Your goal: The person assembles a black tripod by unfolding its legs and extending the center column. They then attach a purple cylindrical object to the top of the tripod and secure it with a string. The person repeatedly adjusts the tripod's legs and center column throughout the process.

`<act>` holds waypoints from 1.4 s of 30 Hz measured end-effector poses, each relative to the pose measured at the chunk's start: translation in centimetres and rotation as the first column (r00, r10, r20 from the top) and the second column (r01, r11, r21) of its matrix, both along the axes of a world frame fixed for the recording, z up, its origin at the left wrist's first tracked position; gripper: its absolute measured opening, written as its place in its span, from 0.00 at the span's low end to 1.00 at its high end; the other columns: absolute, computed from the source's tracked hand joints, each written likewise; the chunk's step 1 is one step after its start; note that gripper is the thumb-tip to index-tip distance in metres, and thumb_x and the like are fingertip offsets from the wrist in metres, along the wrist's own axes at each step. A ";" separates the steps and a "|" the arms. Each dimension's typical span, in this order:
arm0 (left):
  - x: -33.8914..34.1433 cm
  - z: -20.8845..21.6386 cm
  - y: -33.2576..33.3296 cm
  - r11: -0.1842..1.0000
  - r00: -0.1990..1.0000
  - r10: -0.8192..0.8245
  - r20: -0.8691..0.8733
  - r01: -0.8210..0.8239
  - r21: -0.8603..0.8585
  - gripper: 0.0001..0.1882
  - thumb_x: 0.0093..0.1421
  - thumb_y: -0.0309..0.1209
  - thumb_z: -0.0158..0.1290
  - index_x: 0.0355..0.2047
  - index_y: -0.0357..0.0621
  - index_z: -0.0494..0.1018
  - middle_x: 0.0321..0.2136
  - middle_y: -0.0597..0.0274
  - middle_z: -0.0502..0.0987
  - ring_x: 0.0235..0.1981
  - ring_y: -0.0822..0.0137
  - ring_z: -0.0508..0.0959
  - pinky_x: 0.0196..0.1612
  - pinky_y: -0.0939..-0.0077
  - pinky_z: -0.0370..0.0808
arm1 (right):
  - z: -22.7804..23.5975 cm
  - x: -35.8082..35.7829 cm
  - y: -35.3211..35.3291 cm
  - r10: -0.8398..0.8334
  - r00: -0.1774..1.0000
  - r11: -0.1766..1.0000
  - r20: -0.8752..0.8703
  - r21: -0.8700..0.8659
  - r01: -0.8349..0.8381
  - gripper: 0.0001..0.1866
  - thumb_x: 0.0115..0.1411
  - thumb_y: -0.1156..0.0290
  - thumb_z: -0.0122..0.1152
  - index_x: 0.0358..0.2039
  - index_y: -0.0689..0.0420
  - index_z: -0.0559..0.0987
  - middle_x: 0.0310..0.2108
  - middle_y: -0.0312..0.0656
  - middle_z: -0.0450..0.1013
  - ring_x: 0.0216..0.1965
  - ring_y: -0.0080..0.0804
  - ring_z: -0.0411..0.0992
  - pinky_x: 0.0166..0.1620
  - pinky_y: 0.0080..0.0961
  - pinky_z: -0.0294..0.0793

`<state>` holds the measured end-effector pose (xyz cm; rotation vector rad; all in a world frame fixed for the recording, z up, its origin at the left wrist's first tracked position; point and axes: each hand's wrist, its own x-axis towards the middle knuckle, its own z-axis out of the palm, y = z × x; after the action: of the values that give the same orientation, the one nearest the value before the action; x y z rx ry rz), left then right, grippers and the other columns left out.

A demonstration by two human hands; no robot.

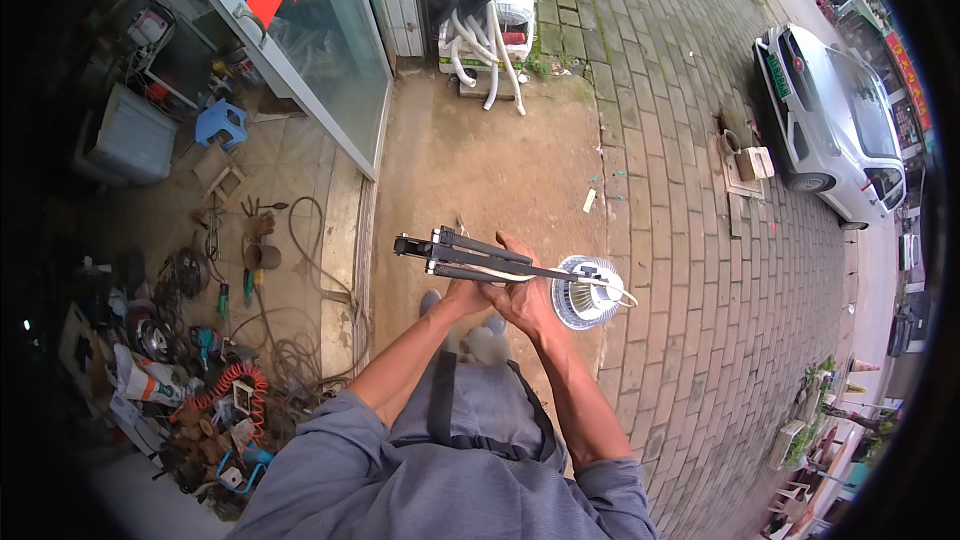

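Note:
In front of my body I hold a lamp with a black folding arm (480, 258) made of parallel bars. A round silver finned lamp head (588, 292) sits at its right end, and a pale cable runs along the bars and loops past the head. My right hand (525, 295) is closed around the arm close to the lamp head, its fingertips showing beyond the far side. Beside it, my left hand (466, 297) is closed on the arm from below, its fingers partly hidden behind the bars.
A sliding glass door (320, 60) stands at the left, with tools, hoses and a blue stool (221, 124) inside. White pipes (490, 55) lie in a crate ahead. Brick paving (680, 240) spreads right toward a parked silver car (835, 110) and a white block (755, 163).

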<state>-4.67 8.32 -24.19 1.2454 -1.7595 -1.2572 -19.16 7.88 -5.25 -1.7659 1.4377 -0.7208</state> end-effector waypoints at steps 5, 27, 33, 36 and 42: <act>-1.1 1.2 -1.0 0.972 0.922 -0.223 0.316 0.233 0.008 0.16 0.67 0.42 0.53 0.48 0.45 0.72 0.49 0.62 0.75 0.51 0.65 0.74 0.53 0.66 0.72 | -1.9 1.4 -2.3 0.019 0.983 0.986 0.184 -0.164 0.012 0.22 0.54 0.69 0.69 0.49 0.64 0.79 0.42 0.58 0.80 0.45 0.54 0.80 0.48 0.38 0.80; -1.4 4.1 -1.4 0.959 0.993 0.096 0.071 -0.111 0.260 0.19 0.54 0.22 0.59 0.48 0.40 0.76 0.45 0.46 0.81 0.52 0.46 0.79 0.54 0.56 0.76 | 2.3 3.0 -3.0 -0.068 0.992 0.984 -0.105 0.157 0.084 0.15 0.63 0.67 0.68 0.27 0.64 0.77 0.19 0.34 0.70 0.24 0.19 0.65 0.27 0.24 0.65; -1.5 2.3 -1.2 0.964 0.995 0.071 0.064 -0.085 0.251 0.21 0.55 0.21 0.58 0.51 0.42 0.75 0.48 0.49 0.80 0.54 0.48 0.78 0.55 0.57 0.76 | 0.8 2.3 -3.0 -0.080 0.973 0.968 -0.217 0.214 0.127 0.14 0.63 0.63 0.68 0.29 0.62 0.80 0.23 0.41 0.77 0.24 0.28 0.74 0.30 0.28 0.73; -1.8 2.3 -1.2 0.964 0.995 0.085 0.059 -0.097 0.247 0.21 0.55 0.22 0.57 0.51 0.41 0.75 0.48 0.49 0.80 0.53 0.48 0.78 0.54 0.57 0.76 | 0.9 2.0 -2.8 -0.044 0.952 0.979 -0.304 0.177 0.102 0.13 0.61 0.64 0.69 0.27 0.61 0.81 0.20 0.46 0.79 0.20 0.34 0.79 0.28 0.31 0.76; -1.7 2.8 -0.9 0.956 0.995 0.043 0.087 -0.066 0.284 0.20 0.58 0.25 0.56 0.52 0.41 0.75 0.49 0.49 0.80 0.55 0.49 0.77 0.55 0.57 0.76 | 3.0 3.5 -2.3 0.044 0.974 0.995 -0.221 0.095 -0.023 0.10 0.63 0.70 0.66 0.28 0.63 0.80 0.18 0.44 0.75 0.20 0.22 0.72 0.25 0.26 0.71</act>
<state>-6.37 7.40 -21.39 1.5155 -1.6255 -1.4880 -15.67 5.63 -2.26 -1.8397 1.5573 -0.4413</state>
